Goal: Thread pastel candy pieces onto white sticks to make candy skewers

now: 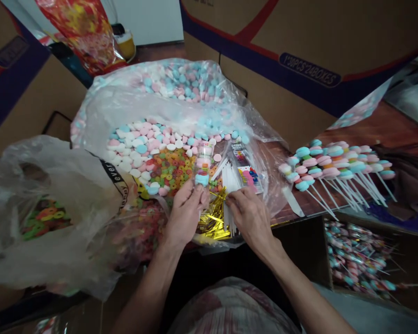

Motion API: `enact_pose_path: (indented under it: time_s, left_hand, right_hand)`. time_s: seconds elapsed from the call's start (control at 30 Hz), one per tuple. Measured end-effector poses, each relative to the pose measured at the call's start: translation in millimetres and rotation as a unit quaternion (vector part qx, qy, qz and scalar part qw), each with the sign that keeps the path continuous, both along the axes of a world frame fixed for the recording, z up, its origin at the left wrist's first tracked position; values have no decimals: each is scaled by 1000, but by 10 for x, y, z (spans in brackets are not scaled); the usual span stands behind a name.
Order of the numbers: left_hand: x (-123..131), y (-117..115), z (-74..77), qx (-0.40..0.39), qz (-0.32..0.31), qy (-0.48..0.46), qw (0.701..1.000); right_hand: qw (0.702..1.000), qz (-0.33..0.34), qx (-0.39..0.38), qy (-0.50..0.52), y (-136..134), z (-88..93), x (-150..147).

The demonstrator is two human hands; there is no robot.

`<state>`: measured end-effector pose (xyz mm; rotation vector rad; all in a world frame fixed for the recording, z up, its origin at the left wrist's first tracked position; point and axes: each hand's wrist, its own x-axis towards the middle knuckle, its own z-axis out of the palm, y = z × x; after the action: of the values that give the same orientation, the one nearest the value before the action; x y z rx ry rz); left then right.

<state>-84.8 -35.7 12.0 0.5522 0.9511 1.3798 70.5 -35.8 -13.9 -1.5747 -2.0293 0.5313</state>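
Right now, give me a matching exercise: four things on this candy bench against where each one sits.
Things:
1 single candy stick
2 gold ties
3 unwrapped candy sticks
4 wrapped candy sticks

Places:
A in the box, lower right
B held in the left hand
C laid out on the table, at right
D at the fingertips of the right hand

Pairs: 1-B, 2-D, 3-C, 4-A

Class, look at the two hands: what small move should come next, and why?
Probably the right hand should pinch one of the gold ties. The left hand holds a candy stick upright in a clear sleeve, and the right fingertips are at the ties.
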Motion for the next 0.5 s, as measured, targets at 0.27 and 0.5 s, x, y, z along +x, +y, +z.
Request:
enact_pose_path:
  time_s: [0.27, 0.5]
  left_hand:
    - [180, 34, -86, -50, 0, -43, 998]
    - [338, 10, -144, -44, 7, 52, 998]
  right_hand:
    - [993, -46, 81, -70, 45, -104, 62]
    - [943, -89, -31, 318, 74, 123, 274]
